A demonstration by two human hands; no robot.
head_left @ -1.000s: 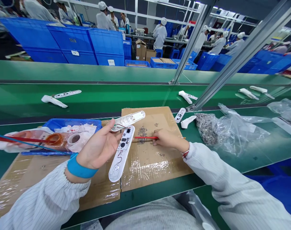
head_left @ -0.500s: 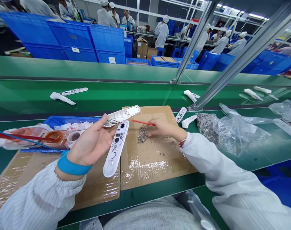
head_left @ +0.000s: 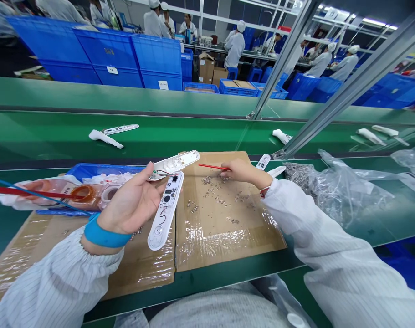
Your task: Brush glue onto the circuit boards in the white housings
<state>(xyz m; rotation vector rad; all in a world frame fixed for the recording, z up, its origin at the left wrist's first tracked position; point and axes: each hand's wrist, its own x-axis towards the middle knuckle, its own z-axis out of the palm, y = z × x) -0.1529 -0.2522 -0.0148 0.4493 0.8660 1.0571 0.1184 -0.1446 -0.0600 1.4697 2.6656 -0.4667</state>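
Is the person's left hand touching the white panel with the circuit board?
Touching: the head view shows the white panel lying against the left hand.

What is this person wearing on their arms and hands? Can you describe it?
The left sleeve and right sleeve are white with thin dark pinstripes. The left hand and right hand are bare, with no gloves. A bright blue band circles the left wrist, and a narrow red-and-white band sits at the right wrist.

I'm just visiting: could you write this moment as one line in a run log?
left hand: holds two white plastic casing halves, wired together | right hand: holds red stick | below: small metal parts on plastic-wrapped cardboard
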